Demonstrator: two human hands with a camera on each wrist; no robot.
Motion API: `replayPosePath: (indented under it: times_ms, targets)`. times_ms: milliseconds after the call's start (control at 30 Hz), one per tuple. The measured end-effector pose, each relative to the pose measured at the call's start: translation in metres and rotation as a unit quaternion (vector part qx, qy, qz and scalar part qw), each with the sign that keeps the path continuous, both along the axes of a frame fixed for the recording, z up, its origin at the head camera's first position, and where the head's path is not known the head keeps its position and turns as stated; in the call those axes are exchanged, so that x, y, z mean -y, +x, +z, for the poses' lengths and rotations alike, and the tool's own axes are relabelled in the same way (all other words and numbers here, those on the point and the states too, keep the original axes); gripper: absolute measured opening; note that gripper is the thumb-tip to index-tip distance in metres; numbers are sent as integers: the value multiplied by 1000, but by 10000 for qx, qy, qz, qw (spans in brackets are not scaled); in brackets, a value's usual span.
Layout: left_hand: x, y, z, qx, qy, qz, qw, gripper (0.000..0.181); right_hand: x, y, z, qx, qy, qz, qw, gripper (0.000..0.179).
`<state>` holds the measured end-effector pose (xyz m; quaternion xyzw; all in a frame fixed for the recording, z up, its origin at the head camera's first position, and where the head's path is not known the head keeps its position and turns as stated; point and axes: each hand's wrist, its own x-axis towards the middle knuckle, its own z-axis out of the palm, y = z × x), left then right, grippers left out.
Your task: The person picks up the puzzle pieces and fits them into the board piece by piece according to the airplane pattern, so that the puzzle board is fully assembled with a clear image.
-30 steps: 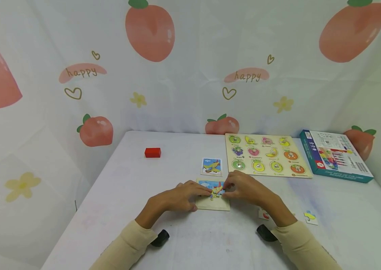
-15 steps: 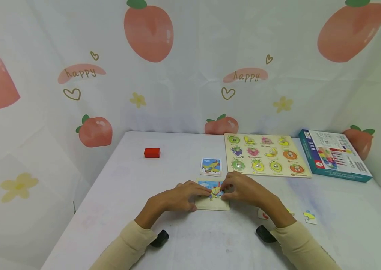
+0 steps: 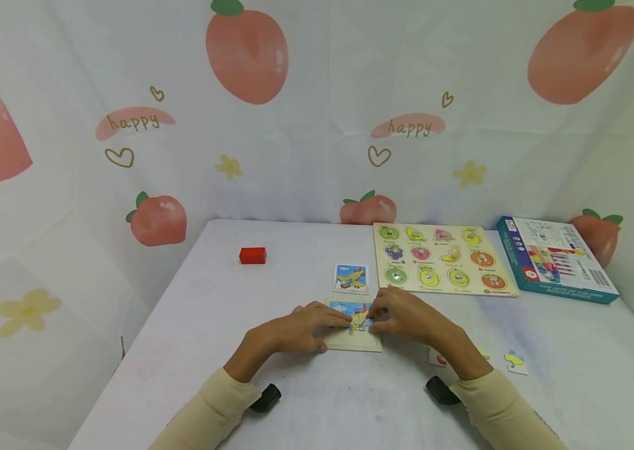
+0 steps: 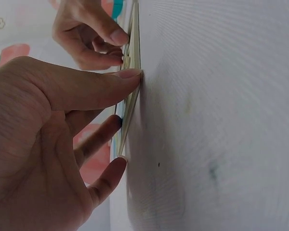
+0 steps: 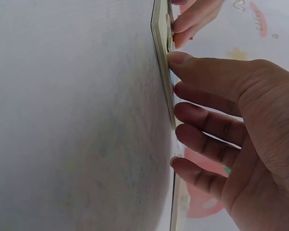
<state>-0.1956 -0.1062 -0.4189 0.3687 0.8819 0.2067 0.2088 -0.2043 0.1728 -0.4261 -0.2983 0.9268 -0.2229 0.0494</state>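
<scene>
A small wooden puzzle board [image 3: 353, 342] lies before me, its upper half filled with airplane pieces on blue sky and its lower part bare. My left hand [image 3: 294, 329] holds the board at its left side, thumb at the near edge [image 4: 135, 77] and index finger reaching over the pieces. With thumb and index finger my right hand [image 3: 411, 314] pinches a puzzle piece [image 3: 363, 323] at the right side of the picture; the fingers partly hide it. Just behind the board lies an airplane picture card [image 3: 351, 278].
Loose puzzle pieces [image 3: 516, 362] lie by the right forearm, one partly behind it. A fruit peg board [image 3: 446, 290] and a teal-edged box [image 3: 569, 259] sit at the back right. A red block [image 3: 252, 255] stands back left. Black wrist cameras [image 3: 266, 397] hang under both wrists.
My right thumb and index finger shift slightly over the right part of the picture with the puzzle piece. My left hand stays in place on the board.
</scene>
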Motion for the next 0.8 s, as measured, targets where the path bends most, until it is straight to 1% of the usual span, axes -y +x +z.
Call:
replayPosePath:
  times_ms: [167, 267, 400, 500, 633, 800]
  targets:
    - [0, 1, 0, 8, -5, 3, 10000, 63, 0, 1, 0, -36, 12, 1, 10000, 16]
    - [0, 1, 0, -11, -8, -4, 10000, 63, 1, 1, 1, 37, 7, -19, 10000, 19]
    - [0, 1, 0, -20, 18, -13, 10000, 62, 2, 2, 0, 97, 45, 49, 9999, 22]
    - [0, 1, -1, -21, 43, -12, 10000, 62, 2, 1, -1, 20, 16, 256, 9997, 19]
    - [0, 1, -1, -52, 61, -18, 10000, 63, 1, 0, -1, 14, -99, 425, 9990, 16]
    - [-2, 2, 0, -92, 99, -31, 9999, 62, -2, -2, 1, 62, -51, 289, 9996, 17]
